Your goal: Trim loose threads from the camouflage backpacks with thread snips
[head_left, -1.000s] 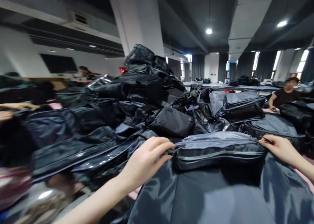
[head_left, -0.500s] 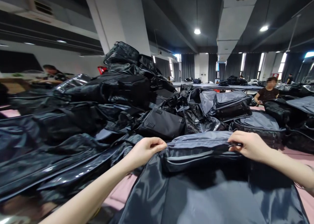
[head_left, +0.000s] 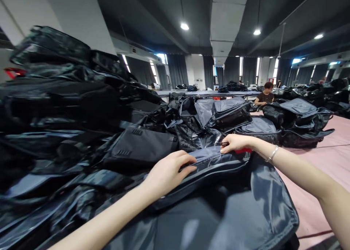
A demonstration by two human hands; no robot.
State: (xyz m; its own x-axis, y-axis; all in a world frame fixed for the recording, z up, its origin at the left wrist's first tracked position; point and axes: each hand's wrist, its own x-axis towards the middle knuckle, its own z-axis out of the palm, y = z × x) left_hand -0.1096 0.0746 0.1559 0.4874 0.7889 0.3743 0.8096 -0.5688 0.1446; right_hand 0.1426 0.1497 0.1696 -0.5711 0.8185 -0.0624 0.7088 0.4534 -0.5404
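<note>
A grey-blue fabric bag (head_left: pixel 232 210) lies open-side up in front of me, its zipped upper edge (head_left: pixel 210 162) facing the pile. My left hand (head_left: pixel 169 171) lies on that edge, fingers curled over the zip seam and gripping it. My right hand (head_left: pixel 236 143) is at the far right end of the same edge, pinching a thin dark tool with a red part (head_left: pixel 243 150) showing under the palm. A bracelet (head_left: pixel 272 153) sits on my right wrist.
A tall heap of black glossy bags (head_left: pixel 68 107) fills the left. A flat black bag (head_left: pixel 139 147) lies just beyond my left hand. More grey bags (head_left: pixel 224 111) are stacked behind. A seated person (head_left: pixel 264 96) works far back. Pink table surface (head_left: pixel 325 158) shows at right.
The view has swung right and closer to the pile. My right hand slid left along the bag's top edge towards my left hand, which stayed on the edge.
</note>
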